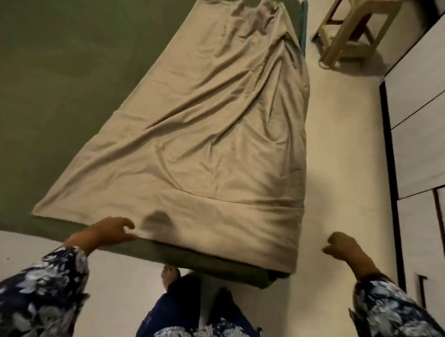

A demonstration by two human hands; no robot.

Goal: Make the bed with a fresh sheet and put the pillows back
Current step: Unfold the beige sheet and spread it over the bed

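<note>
The green mattress (47,65) lies bare over its whole left half. The tan sheet (205,138), still folded into a long strip, runs from the near edge to the far edge along the right side, wrinkled down its middle.

The left hand (108,231) sits at the near edge of the mattress, fingers curled at the sheet's near hem; it looks like a pinch on the cloth, though the blur leaves that unsure. Further right, the right hand (342,247) hangs over the floor (339,181) just off the near right corner, fingers loosely curled, holding nothing.

The step seems to be opening the sheet out leftward. To do it well, I judge the right hand should take the top layer beside the left, then both draw it across, keeping the hem level with the near edge. No pillows are in view. A stool (350,30) stands far right.
</note>
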